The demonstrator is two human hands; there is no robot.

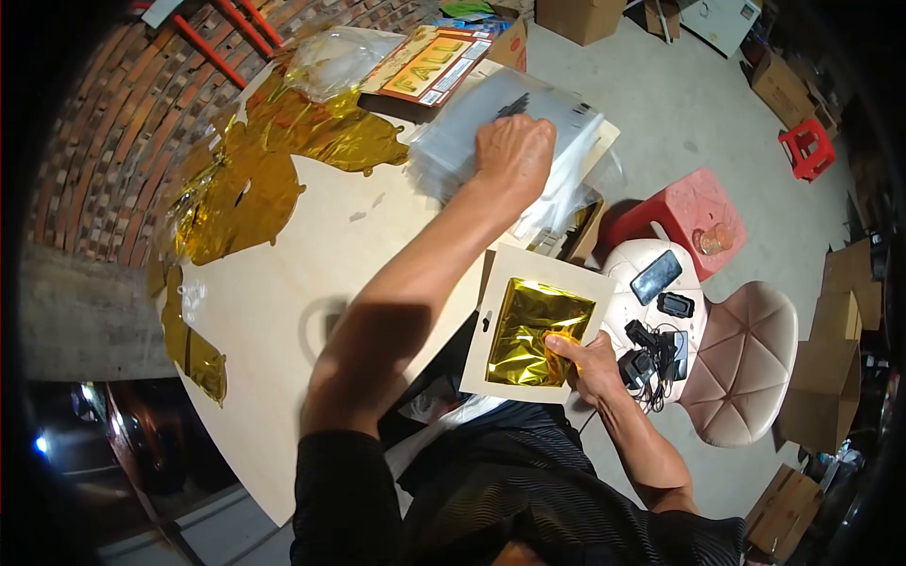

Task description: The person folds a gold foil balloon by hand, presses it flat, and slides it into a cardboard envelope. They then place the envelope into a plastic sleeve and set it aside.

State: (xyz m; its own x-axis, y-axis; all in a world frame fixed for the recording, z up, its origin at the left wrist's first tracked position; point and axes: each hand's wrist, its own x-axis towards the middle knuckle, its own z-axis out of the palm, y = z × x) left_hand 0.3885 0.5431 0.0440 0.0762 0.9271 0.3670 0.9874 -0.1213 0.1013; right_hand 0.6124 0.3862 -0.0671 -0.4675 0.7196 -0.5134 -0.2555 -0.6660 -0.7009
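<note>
My right hand point(593, 366) grips a pale card point(502, 269) with a hang hole at one side, thumb on top and fingers hidden underneath. On the card's front lies folded shiny gold foil point(519, 340), and a bit of orange shows by the thumb. My left hand point(514, 156) reaches across the table and rests on a stack of clear plastic bags point(444, 146) bearing dark print. Its fingers are curled in, their tips hidden, so whether they pinch a bag cannot be made out.
Gold foil balloons point(250, 203) lie along the table's point(330, 222) far left edge. Behind the bags sits a printed "FALL" pack point(434, 66). To the right stand a red stool point(651, 212) and a pale chair point(746, 368); a phone point(656, 276) and black cables point(661, 363) lie beside it.
</note>
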